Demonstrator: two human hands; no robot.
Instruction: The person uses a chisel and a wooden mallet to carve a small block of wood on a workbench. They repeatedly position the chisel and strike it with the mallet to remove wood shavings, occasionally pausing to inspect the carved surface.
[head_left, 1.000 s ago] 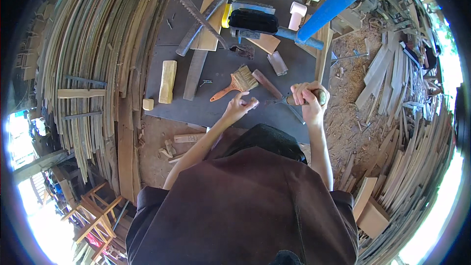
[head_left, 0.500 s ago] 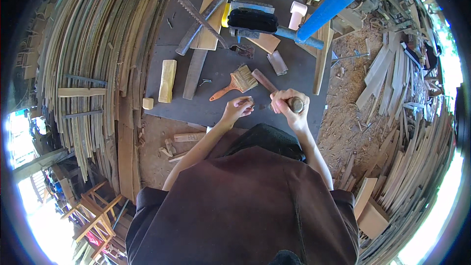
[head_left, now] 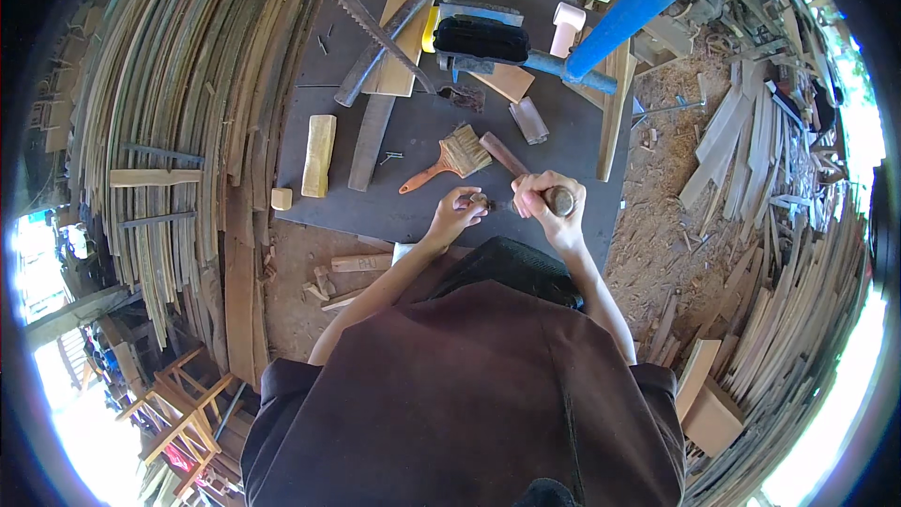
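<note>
My left hand (head_left: 452, 213) is closed, its fingertips pinching a small brown round-ended piece (head_left: 480, 200). A thin dark part appears beside it toward my right hand; its kind is unclear. My right hand (head_left: 554, 216) is wrapped round a brown wooden stick (head_left: 504, 152), whose thick round end shows above the fist while the other end points away over the dark tabletop (head_left: 422, 145). Just beyond my hands lies a wide paintbrush (head_left: 450, 159) with an orange handle. A short brown block (head_left: 528, 121) rests behind the stick.
A hammer (head_left: 399, 33) and a saw-toothed bar (head_left: 366, 19) lie at the far left of the table. Nearer are a yellow wood block (head_left: 319, 156) and several nails (head_left: 391, 157). A blue metal frame (head_left: 610, 28) overhangs the far right. Stacked planks (head_left: 178, 84) line the left.
My left hand has turned slightly, and the small brown piece now shows clearly at its fingertips. My right hand and the stick have shifted a little to the left.
</note>
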